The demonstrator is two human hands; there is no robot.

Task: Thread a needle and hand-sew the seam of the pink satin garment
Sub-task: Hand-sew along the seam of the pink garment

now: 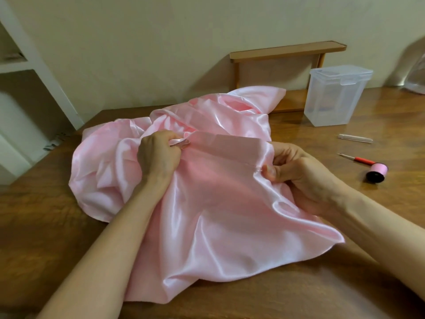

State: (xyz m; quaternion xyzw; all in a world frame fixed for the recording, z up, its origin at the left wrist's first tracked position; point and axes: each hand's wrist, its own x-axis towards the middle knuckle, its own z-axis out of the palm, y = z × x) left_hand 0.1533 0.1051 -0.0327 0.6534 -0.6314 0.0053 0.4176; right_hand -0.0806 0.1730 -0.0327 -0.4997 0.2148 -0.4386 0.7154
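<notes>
The pink satin garment [207,203] lies crumpled across the middle of the wooden table. My left hand [158,155] pinches a fold of the satin near the garment's upper middle. My right hand [296,173] grips the fabric's right edge, thumb and fingers pinching at a seam line that runs between the two hands. A spool of pink thread [377,172] lies on its side to the right. No needle or thread strand can be made out in either hand.
A red-handled seam ripper [358,158] and a clear tube [355,137] lie right of the garment. A clear lidded plastic box [335,95] stands at the back right before a cardboard frame [287,51]. The table [46,226] has its left corner near white shelves [23,65].
</notes>
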